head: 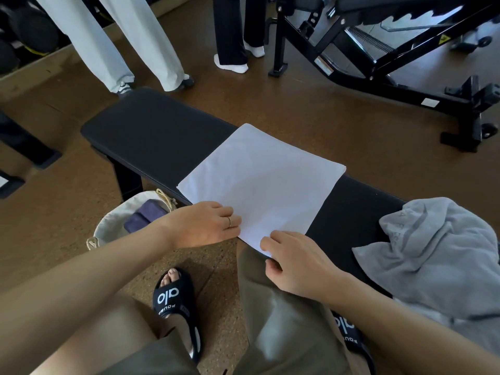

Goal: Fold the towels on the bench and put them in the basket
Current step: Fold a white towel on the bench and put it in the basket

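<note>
A white towel [259,180] lies flat as a folded square on the black bench [151,136]. My left hand [208,224] holds its near left edge, fingers curled under the cloth. My right hand [292,263] pinches the near corner of the same towel. A crumpled grey towel [438,255] lies on the bench to the right. The cream basket [113,226] with rope handles stands on the floor left of my knees, with a folded purple towel [147,216] inside.
Two people stand beyond the bench, one in pale trousers [121,44], one in dark trousers [232,31]. A black adjustable weight bench [378,58] stands at the back right. My feet in black slides [176,301] rest on the cork floor.
</note>
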